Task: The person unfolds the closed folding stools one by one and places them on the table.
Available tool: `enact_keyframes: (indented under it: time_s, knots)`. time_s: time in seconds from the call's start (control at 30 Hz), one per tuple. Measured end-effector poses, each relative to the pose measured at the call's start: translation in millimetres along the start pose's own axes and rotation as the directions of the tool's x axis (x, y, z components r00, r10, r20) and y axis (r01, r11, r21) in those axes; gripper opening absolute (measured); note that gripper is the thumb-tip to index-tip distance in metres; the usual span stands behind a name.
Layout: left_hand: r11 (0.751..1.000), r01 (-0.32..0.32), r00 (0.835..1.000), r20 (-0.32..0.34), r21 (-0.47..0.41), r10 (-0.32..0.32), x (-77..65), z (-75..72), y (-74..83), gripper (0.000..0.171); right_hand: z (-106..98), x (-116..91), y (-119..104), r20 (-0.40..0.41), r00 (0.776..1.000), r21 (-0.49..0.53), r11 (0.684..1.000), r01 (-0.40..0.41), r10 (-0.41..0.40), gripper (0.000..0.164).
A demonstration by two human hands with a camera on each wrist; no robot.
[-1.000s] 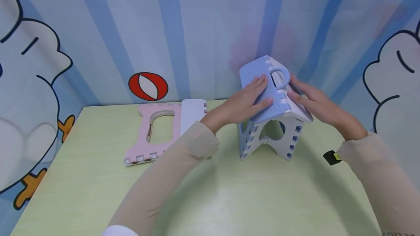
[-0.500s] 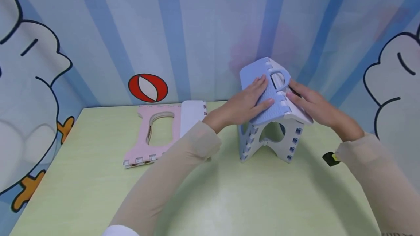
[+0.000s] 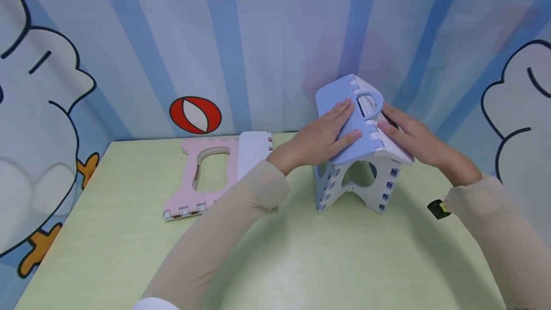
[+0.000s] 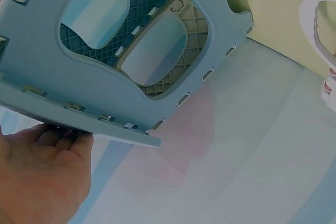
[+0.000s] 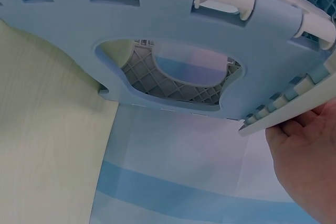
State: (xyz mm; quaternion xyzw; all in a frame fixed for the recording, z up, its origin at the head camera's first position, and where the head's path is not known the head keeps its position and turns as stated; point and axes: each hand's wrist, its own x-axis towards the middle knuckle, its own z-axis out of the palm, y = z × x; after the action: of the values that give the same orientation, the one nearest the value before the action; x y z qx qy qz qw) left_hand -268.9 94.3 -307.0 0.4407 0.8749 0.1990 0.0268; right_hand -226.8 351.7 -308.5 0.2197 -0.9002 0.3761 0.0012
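Observation:
A blue-and-white folding step stool (image 3: 366,143) stands half unfolded on the right of the table, its two top panels sloping down from a raised middle hinge like a roof. A handle loop (image 3: 380,102) sticks up at the ridge. My left hand (image 3: 320,133) rests flat on the blue panel with fingers extended. On the white panel lies my right hand (image 3: 415,140), fingers stretched towards the handle. In the left wrist view the left hand (image 4: 50,169) lies against the panel's outer face, fingertips hidden. The right wrist view shows the right hand (image 5: 310,153) against the other panel.
A pink-and-white folded stool (image 3: 185,200) lies flat on the table (image 3: 107,233) at left, partly behind my left forearm. A striped cloth backdrop (image 3: 280,37) rises right behind the table. A small black tag (image 3: 439,208) hangs by my right cuff.
Both hands keep their places on the stool's top panels. The view shifts slightly; the stool's shape looks the same.

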Motion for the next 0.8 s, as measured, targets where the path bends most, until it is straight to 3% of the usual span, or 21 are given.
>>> enact_keyframes:
  time_s: [0.5, 0.8]
  knots:
    - [0.999, 0.019, 1.0, -0.009, -0.03, -0.019, 3.6, 2.0, -2.1, 0.077, -6.2, -1.7, 1.4, 0.03, 0.996, -0.008, 0.997, -0.081, 0.081, 0.065]
    - [0.999, 0.044, 0.999, 0.005, -0.008, -0.044, 2.0, -0.5, -2.3, 0.078, -6.0, 1.8, 0.9, 0.029, 0.997, -0.045, 0.996, -0.077, 0.078, 0.066]
